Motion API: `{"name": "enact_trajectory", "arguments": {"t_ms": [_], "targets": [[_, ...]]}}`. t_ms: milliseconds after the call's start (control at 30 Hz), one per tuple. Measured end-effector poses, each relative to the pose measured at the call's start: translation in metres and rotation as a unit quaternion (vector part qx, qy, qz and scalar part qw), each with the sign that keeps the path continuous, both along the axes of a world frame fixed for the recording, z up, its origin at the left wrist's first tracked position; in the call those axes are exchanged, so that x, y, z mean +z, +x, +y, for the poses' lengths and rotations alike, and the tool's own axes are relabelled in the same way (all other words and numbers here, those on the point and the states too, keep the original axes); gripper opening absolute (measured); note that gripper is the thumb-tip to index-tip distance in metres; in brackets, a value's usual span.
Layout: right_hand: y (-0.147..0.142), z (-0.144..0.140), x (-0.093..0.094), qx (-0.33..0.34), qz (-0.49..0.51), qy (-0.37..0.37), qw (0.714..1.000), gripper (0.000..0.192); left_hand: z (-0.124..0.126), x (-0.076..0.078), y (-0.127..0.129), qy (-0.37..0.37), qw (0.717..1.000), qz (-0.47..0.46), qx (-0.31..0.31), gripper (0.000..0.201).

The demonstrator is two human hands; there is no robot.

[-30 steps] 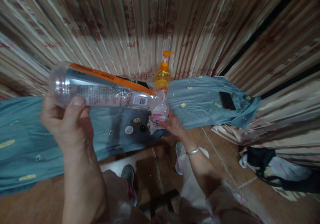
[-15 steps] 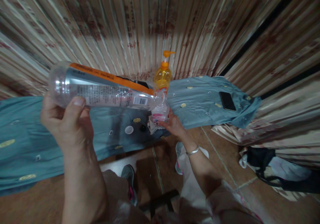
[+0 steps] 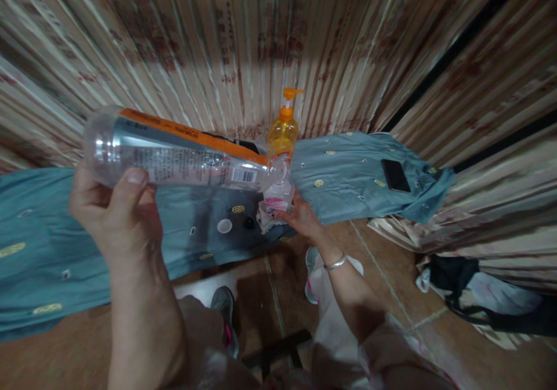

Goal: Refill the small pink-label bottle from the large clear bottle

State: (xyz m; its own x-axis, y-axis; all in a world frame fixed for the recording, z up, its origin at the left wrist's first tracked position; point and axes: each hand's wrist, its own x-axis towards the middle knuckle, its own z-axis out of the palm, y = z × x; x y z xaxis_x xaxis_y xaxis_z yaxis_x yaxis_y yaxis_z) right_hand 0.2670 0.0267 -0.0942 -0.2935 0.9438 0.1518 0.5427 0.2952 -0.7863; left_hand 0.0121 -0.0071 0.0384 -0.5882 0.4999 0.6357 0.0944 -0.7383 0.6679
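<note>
My left hand [image 3: 119, 204] is wrapped round the base end of a large clear plastic bottle [image 3: 183, 163] with an orange, grey and black label. The bottle is tilted almost level, its neck at the mouth of a smaller clear bottle [image 3: 281, 195] with a pink label. Around that smaller bottle's right side curl the fingers of my right hand [image 3: 300, 216]. A crumpled whitish cloth [image 3: 266, 220] lies by its base. Just behind stands an orange pump bottle [image 3: 282, 137] of yellow liquid. Whether liquid passes between the necks I cannot tell.
A white round cap [image 3: 224, 226] and a small black cap [image 3: 249, 223] lie on the blue-green cloth [image 3: 343, 192] covering the bench. To the right rests a black phone [image 3: 395, 176]. Pleated curtains [image 3: 243, 47] hang behind. A dark bag [image 3: 487, 297] is on the floor at right.
The large bottle's base end has shifted very slightly in my left hand's grip area, toward the left. Otherwise both hands and the bottles keep their places.
</note>
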Motion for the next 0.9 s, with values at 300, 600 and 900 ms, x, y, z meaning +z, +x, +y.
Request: {"name": "enact_trajectory", "arguments": {"t_ms": [300,600,900], "targets": [[0.0000,0.0001,-0.0008,0.001,0.005,-0.002,1.000,0.069,-0.0018,0.0023,0.0029,0.009,1.000,-0.015,-0.023,0.031],[-0.0003,0.0002,-0.0018,-0.006,-0.008,-0.001,1.000,0.072,-0.0010,0.0004,0.0003,-0.005,1.000,0.007,-0.002,0.032],[0.0000,0.0002,-0.0002,-0.002,-0.002,-0.002,1.000,0.070,-0.0018,0.0016,0.0020,-0.015,1.000,0.017,0.009,0.032]]}}
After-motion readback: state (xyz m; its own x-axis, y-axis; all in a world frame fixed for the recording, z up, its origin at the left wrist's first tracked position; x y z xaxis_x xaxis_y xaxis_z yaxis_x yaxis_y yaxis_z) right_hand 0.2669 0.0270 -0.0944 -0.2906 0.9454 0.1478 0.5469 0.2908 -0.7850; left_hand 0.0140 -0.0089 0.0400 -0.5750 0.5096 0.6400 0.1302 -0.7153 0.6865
